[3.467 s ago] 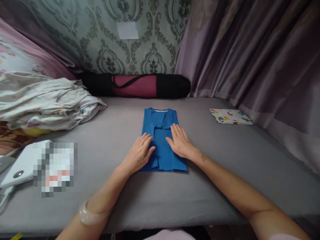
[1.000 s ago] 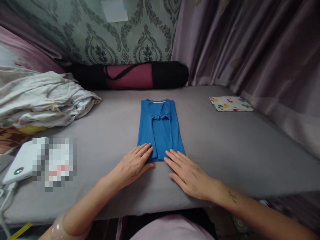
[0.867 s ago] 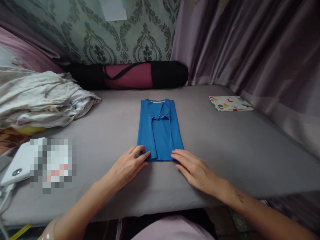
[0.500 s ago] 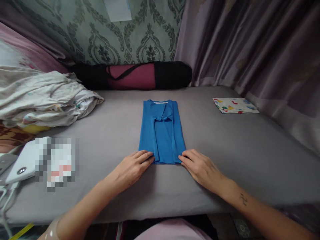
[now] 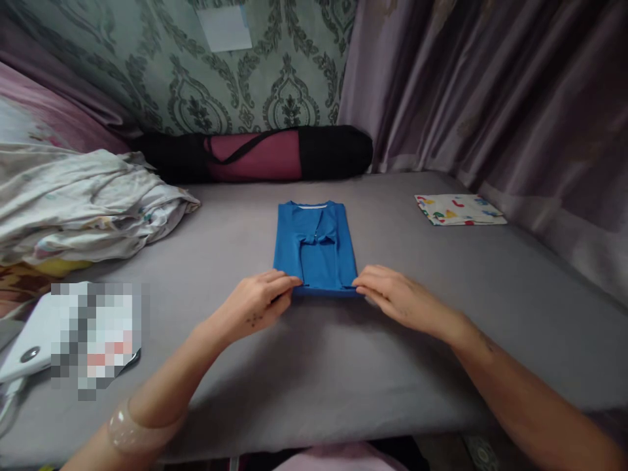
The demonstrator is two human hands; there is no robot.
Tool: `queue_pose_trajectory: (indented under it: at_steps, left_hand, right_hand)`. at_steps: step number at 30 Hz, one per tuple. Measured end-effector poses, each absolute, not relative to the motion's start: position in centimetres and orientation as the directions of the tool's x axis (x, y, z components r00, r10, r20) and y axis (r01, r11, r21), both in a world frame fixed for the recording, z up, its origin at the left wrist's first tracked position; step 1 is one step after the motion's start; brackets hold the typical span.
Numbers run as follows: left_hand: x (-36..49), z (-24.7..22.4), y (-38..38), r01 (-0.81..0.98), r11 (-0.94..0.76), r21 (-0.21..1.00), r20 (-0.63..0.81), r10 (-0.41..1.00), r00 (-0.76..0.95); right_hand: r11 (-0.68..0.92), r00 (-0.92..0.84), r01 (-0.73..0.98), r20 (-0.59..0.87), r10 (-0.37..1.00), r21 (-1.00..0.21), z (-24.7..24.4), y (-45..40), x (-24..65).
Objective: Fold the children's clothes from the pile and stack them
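Note:
A blue shirt [image 5: 318, 261] lies folded lengthwise on the grey sheet, its neckline towards the wall and its sleeves laid down over the body. My left hand [image 5: 267, 297] pinches the left corner of the near hem between thumb and fingers. At the right corner of that hem, my right hand [image 5: 392, 294] has the same closed grip. The near edge is lifted a little off the sheet, while the neckline end rests flat. The fingertips partly cover both corners.
A folded patterned cloth [image 5: 461, 209] lies at the right. Crumpled pale fabric [image 5: 98, 203] is heaped on the left, with a white power bank [image 5: 49, 333] and a blurred-out item nearer me. A black and maroon bag [image 5: 255, 156] lies along the wall.
Both hands have raised the near hem of the shirt off the sheet and moved it slightly away from me. The camera view has shifted slightly.

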State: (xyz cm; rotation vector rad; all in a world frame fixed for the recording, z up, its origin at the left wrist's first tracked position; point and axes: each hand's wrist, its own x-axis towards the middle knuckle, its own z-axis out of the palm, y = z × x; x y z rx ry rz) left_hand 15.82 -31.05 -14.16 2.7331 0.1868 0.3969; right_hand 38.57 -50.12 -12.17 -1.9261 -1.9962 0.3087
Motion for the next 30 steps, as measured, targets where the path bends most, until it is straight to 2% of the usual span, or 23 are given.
queue_pose_trajectory:
  at_steps: [5,10,14,18,23,26,30]
  left_hand:
    - [19.1,-13.4,-27.9,0.164,-0.793,0.587,0.183,0.328,0.927]
    - [21.6,-14.1,-25.0,0.231,-0.672,0.704,0.085,0.402,0.912]
    - [22.9,-16.2,-23.3,0.26,-0.558,0.788,0.02,0.445,0.895]
    - [23.4,-17.8,-23.1,0.285,-0.528,0.8,0.049,0.531,0.846]
    - [22.4,-18.5,-23.5,0.416,-0.464,0.782,0.027,0.692,0.721]
    - [21.3,-19.1,-23.5,0.423,-0.428,0.798,-0.003,0.701,0.714]
    - [20.5,-20.2,-23.5,0.376,-0.421,0.825,0.037,0.704,0.709]
  right_hand:
    - [0.047,-0.007,0.877,0.086,0.996,-0.478,-12.5,-46.2,42.3]
    - [-0.019,0.036,0.833,0.02,0.999,-0.552,-14.0,-42.8,45.0]
    - [-0.065,0.068,0.822,-0.016,0.998,-0.566,-15.5,-40.9,46.0]
    - [-0.136,0.189,0.788,0.026,0.982,-0.6,-17.4,-39.9,45.8]
    - [-0.346,0.439,0.744,0.028,0.898,-0.572,-18.5,-40.3,44.8]
    - [-0.384,0.458,0.76,0.013,0.889,-0.523,-18.7,-40.9,44.3]
    - [-0.359,0.448,0.802,0.082,0.89,-0.477,-19.1,-41.6,43.5]
